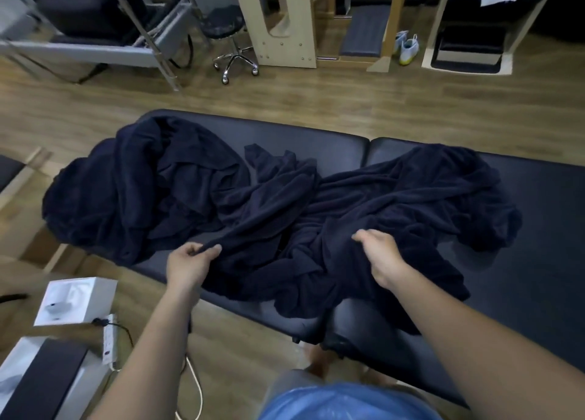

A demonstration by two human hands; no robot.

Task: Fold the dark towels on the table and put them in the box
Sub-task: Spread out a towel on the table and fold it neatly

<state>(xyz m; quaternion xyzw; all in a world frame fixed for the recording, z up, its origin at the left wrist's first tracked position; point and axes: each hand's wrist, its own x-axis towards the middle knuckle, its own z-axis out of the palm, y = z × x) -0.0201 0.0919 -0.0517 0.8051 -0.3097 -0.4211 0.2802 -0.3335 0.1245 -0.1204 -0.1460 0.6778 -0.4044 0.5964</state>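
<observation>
- Two-handed, starting on the first fold: hunting for edges among the dark towels [269,204], none looking folded yet.
- Leaving a white box [79,288] on the floor at near left, apart from the table [538,229]; guessing it as the destination.
- Pinching a towel edge between thumb and curled fingers of the left hand [190,263], pulling it into a taut ridge.
- Digging the right hand [380,256] into cloth, thumb out, fingers curled under, apparently bunching fabric.
- Lying crumpled across the padded table, partly hanging over the near edge.
- Needing next: separating one towel, finding corners, spreading flat.
- Ignoring a wheeled stool [235,44] beyond.
</observation>
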